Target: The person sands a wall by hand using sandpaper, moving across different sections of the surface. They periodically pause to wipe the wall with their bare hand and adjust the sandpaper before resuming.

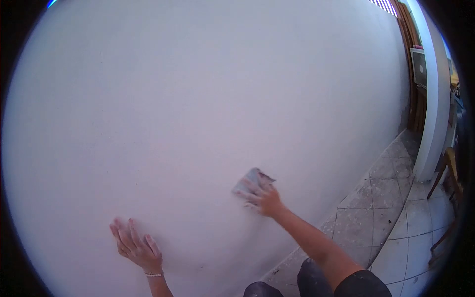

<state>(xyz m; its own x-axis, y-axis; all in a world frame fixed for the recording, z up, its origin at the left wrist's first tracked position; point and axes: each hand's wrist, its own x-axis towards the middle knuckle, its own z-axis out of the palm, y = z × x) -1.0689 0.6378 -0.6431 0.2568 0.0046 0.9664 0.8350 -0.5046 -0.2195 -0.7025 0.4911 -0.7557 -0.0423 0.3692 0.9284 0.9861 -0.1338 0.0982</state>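
Note:
A pale, smooth wall (208, 99) fills most of the view. My right hand (261, 196), right of centre, presses a grey sheet (255, 177) flat against it; the sheet's edges stick out past the fingers, and one dark corner lifts at the right. The fingers are slightly blurred. Lower left, my left hand (136, 243) is at the wall with its fingers spread, holding nothing, and whitish dust shows on the fingertips. A light bracelet (154, 274) circles the left wrist.
Dusty grey floor tiles (354, 225) run along the wall's foot, with paler tiles (418, 218) beyond. On the right stand a white pillar (431, 99), a wooden chair (451, 168) and a framed grey appliance (419, 68). My dark-clothed knees (312, 278) are at the bottom.

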